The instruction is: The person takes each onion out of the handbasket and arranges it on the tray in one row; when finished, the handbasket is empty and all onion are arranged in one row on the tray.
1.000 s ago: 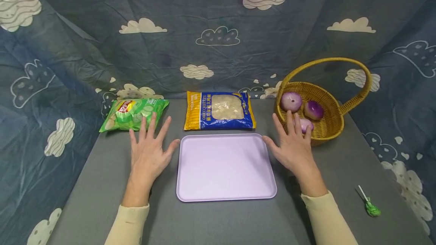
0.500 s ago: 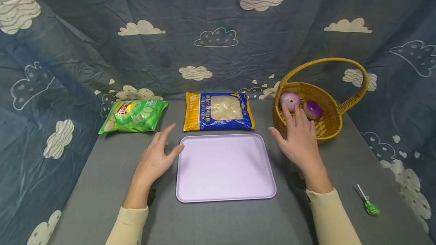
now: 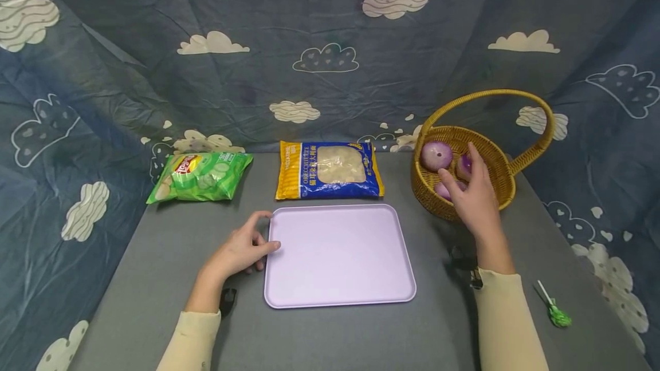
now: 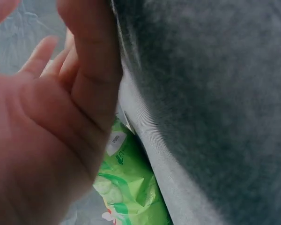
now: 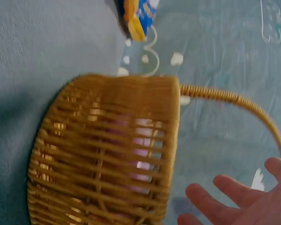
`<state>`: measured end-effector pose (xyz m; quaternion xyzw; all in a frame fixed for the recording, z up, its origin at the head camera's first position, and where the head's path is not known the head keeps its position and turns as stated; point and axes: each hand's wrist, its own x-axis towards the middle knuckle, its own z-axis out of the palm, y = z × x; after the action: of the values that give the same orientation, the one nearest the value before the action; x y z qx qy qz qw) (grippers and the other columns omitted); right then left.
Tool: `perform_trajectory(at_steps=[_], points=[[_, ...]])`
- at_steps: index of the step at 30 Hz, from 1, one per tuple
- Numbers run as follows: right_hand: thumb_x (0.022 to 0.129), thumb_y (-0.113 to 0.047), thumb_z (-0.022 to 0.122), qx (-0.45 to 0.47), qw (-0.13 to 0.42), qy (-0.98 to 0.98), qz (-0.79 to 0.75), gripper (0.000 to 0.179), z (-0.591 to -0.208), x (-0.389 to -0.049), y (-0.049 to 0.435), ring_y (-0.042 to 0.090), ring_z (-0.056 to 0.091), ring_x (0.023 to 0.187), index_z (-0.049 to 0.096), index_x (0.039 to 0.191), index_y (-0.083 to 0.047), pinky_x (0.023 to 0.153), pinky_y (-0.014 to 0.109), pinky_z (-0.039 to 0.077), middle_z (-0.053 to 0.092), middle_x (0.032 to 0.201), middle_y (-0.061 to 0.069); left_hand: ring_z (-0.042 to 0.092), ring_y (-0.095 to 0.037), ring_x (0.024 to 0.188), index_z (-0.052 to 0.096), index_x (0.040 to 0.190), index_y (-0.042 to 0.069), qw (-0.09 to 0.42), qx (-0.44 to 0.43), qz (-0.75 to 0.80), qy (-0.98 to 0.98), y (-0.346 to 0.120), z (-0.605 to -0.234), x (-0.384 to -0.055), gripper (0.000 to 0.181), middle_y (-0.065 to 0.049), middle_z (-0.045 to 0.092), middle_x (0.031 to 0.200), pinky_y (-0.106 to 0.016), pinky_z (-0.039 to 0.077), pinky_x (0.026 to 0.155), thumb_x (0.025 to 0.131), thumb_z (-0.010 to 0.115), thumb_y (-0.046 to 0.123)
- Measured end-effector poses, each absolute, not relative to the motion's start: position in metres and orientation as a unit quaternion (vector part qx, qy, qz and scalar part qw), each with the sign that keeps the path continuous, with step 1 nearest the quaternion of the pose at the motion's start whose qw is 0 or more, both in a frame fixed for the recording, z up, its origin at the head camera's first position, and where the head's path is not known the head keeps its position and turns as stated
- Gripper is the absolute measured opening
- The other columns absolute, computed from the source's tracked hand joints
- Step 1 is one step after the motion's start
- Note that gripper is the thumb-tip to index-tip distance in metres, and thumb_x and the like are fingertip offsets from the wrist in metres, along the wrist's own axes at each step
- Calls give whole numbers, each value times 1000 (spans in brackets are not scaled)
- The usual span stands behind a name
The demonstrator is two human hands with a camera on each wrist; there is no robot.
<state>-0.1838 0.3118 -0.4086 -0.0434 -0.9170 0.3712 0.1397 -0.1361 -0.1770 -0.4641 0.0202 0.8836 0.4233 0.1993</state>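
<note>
My right hand (image 3: 476, 202) reaches over the near rim of the wicker basket (image 3: 430, 202), thumb and fingers spread above the onions. Inside the basket lie a purple onion (image 3: 436, 155), a second onion (image 3: 464, 166) partly covered by my fingers, and a third onion (image 3: 446, 191) below my thumb. In the right wrist view the fingers (image 5: 208, 201) stand apart beside the basket's rim. My left hand (image 3: 237, 253) is at the left edge of the lilac tray (image 3: 340, 256), its thumb overlapping the rim and its index finger near the far left corner, the other fingers loosely bent.
A green chip bag (image 3: 203, 177) lies at the back left, and a blue and yellow pasta bag (image 3: 330, 170) behind the tray. The basket's tall handle (image 3: 495, 93) arches over it. A green-wrapped lollipop (image 3: 558, 315) lies at the right on the grey table (image 3: 335, 339).
My left hand has come down and toward the tray's left edge, its fingers bending. The right hand has moved right over the basket, uncovering the near onion and partly covering another.
</note>
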Motion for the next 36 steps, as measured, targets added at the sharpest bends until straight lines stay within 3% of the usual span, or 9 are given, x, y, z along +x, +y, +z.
perform_trajectory(at_steps=[7, 18, 25, 36], points=[[99, -61, 64, -89, 119, -894, 422, 102, -414, -197, 336, 48, 25, 161, -2, 171, -31, 128, 69, 21, 21, 176, 22, 67, -20, 55, 49, 146, 23, 244, 14, 426, 871, -181, -469, -136, 64, -7, 70, 77, -33, 52, 51, 93, 83, 28], [96, -69, 61, -120, 69, -910, 391, 109, -422, -204, 356, 54, 20, 160, -8, 171, -31, 122, 76, 21, 9, 178, 22, 70, -18, 56, 46, 149, 20, 263, 13, 439, 859, -182, -471, -136, 67, -7, 71, 77, -31, 50, 51, 92, 83, 20], [95, -71, 62, -116, 61, -932, 338, 114, -429, -205, 363, 59, 28, 154, -4, 171, -20, 118, 79, 26, 16, 175, 29, 70, -17, 58, 45, 146, 19, 272, 29, 468, 840, -188, -475, -137, 66, -5, 72, 76, -31, 48, 50, 92, 83, 20], [92, -80, 58, -120, 41, -948, 292, 118, -440, -207, 371, 62, 34, 149, 1, 171, -15, 115, 81, 26, 26, 170, 33, 75, -17, 63, 45, 145, 14, 316, 56, 537, 780, -204, -481, -139, 62, -1, 75, 81, -24, 44, 45, 94, 81, 18]])
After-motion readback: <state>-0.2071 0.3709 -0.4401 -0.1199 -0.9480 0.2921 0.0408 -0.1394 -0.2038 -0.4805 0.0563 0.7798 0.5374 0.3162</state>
